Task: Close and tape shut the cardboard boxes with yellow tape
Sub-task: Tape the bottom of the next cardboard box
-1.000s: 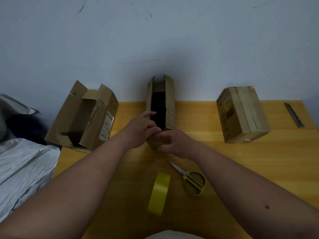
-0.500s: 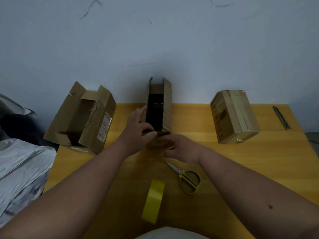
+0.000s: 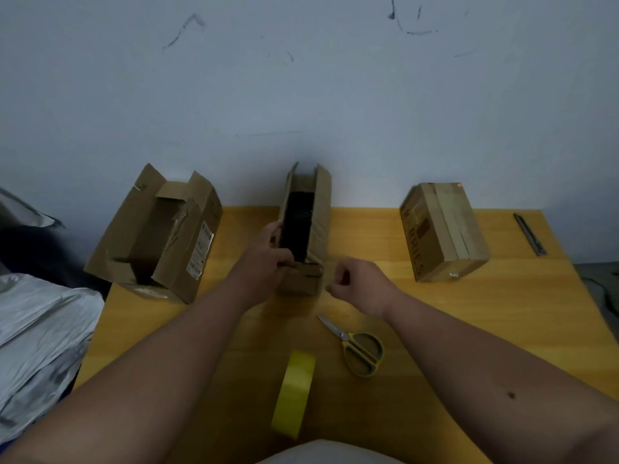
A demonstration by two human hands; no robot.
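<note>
The left hand (image 3: 268, 262) grips the open middle box (image 3: 320, 226); the right hand (image 3: 360, 283) hovers just beside it, curled and empty.

I see open tabletop (image 3: 435, 306) between the middle box (image 3: 318, 229) and the taped box (image 3: 442, 229); a hand could pass there. Left of the middle box, a narrower lane runs beside the open box (image 3: 160, 236). Near me, the tape roll (image 3: 294, 393) stands on edge and the scissors (image 3: 355, 343) lie just beside it, blocking a straight reach. A utility knife (image 3: 529, 233) lies at the far right edge.
</note>
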